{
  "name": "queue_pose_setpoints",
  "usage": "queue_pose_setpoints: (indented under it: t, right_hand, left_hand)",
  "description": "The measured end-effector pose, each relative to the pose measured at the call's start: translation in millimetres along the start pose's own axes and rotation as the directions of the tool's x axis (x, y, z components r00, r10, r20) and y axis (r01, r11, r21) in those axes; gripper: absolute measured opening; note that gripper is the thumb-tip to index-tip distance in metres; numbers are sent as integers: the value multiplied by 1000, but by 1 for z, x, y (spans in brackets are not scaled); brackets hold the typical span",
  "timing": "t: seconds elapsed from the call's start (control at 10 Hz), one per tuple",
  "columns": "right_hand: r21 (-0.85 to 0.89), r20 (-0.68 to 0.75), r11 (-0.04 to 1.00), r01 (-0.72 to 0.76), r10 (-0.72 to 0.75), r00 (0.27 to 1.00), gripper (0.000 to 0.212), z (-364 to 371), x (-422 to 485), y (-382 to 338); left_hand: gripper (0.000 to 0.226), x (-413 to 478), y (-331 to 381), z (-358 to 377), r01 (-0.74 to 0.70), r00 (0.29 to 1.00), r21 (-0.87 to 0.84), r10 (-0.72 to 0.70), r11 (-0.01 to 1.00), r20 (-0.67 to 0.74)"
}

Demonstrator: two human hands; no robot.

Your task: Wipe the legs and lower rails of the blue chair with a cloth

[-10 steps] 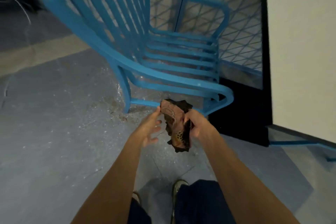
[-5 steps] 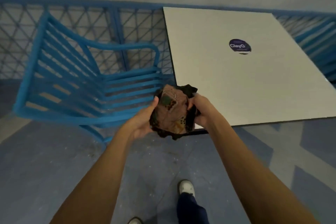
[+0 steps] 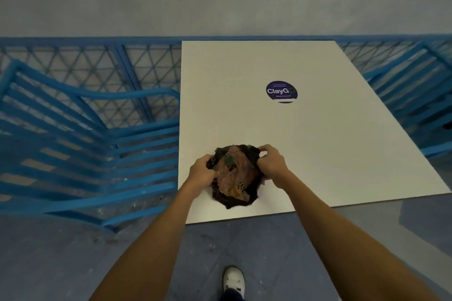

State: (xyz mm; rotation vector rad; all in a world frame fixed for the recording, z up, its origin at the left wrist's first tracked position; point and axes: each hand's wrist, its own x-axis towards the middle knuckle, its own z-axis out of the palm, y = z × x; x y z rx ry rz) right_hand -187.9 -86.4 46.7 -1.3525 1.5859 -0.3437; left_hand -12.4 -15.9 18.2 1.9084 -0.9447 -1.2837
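Note:
A crumpled brown and black cloth lies bunched over the near part of the white table top. My left hand grips its left edge and my right hand pinches its upper right edge. The blue slatted chair stands to the left of the table, seat facing it; its legs are mostly out of sight below the seat.
A round dark sticker sits on the table's far half. A second blue chair stands at the right side. Blue mesh fencing and a grey wall run behind. My white shoe is on the blue-grey floor.
The view has swung up from the chair's lower frame to the table. Both hands carried the cloth from beside the chair onto the white table top.

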Motion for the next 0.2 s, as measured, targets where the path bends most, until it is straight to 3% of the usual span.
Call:
queue_pose_setpoints:
  t: [0.1,0.2]
  right_hand:
    - [-194,68,979,61,-48,997,39,-8,16,3]
    - [-380,146,916,129,-78,986,37,-17,26,-8]
  left_hand:
    - [28,9,-3,-3,13,998,337,7,941,-60]
    - [41,18,2,-16,51,997,562,-6,826,-82]
